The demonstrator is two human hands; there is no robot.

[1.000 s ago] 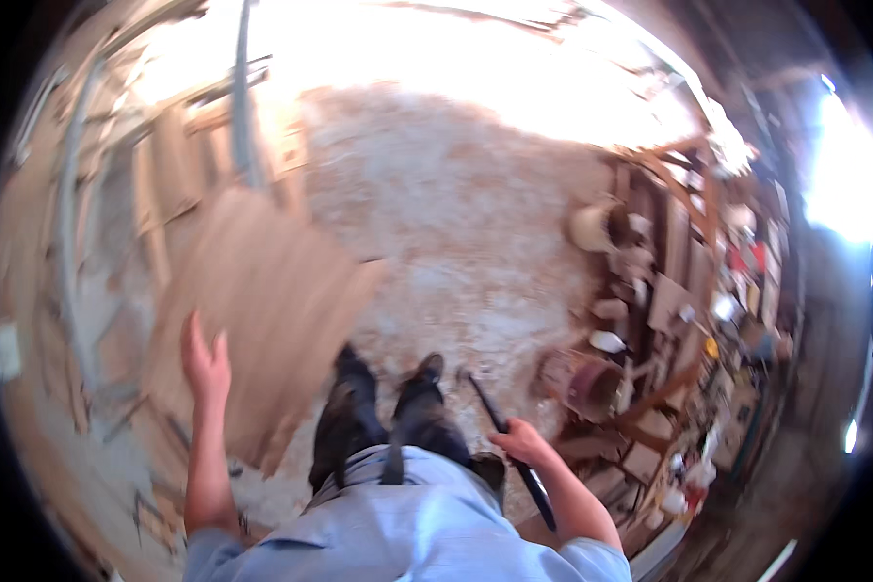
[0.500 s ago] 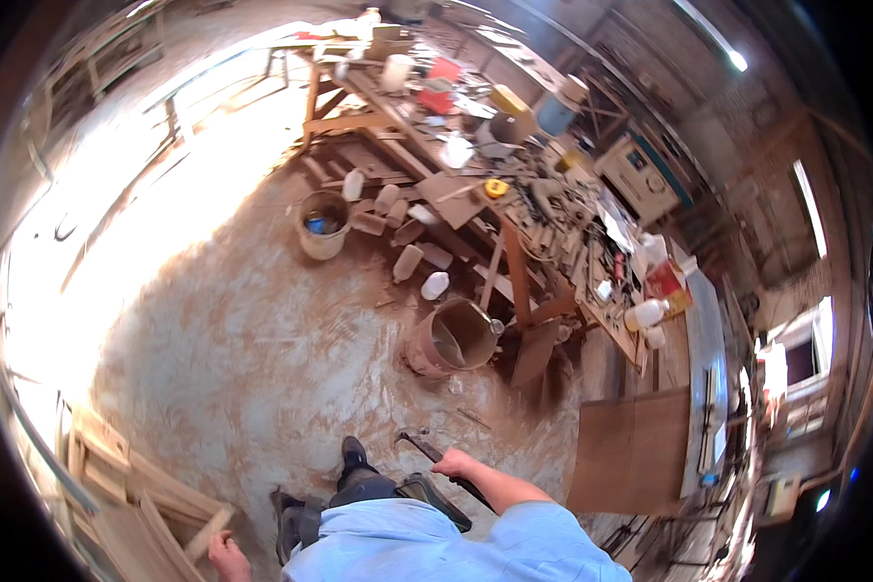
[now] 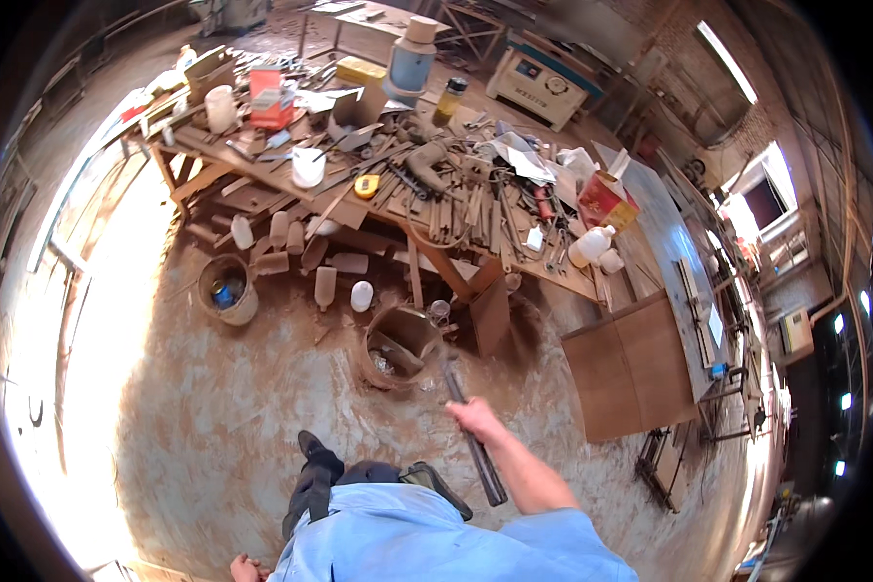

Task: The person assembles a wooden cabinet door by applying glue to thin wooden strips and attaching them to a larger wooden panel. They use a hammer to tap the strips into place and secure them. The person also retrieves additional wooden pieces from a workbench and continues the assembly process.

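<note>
My right hand [image 3: 473,415] is closed round the dark shaft of a hammer [image 3: 477,454], held out ahead of my body at a slant. The hammer's far end is blurred and points toward a bucket on the floor. At the lower edge hangs my left hand [image 3: 248,568], partly cut off by the frame, its fingers loosely curled and slightly apart with nothing seen in them. Ahead stands a cluttered wooden workbench [image 3: 436,262], with a yellow tape measure [image 3: 366,186], a white bottle [image 3: 592,246] and many scattered tools and wood scraps on it.
A dusty bucket [image 3: 371,341] with offcuts stands before the bench; another bucket [image 3: 246,308] is farther left. Plastic bottles [image 3: 361,296] lie under the bench. At right a brown board [image 3: 630,369] leans by a long grey table [image 3: 684,262]. A cream machine [image 3: 533,85] stands behind.
My view has swung right and nearer the bench. My right hand has lifted the hammer forward and its shaft is more upright. The wooden pieces beside my left hand have mostly left the view.
</note>
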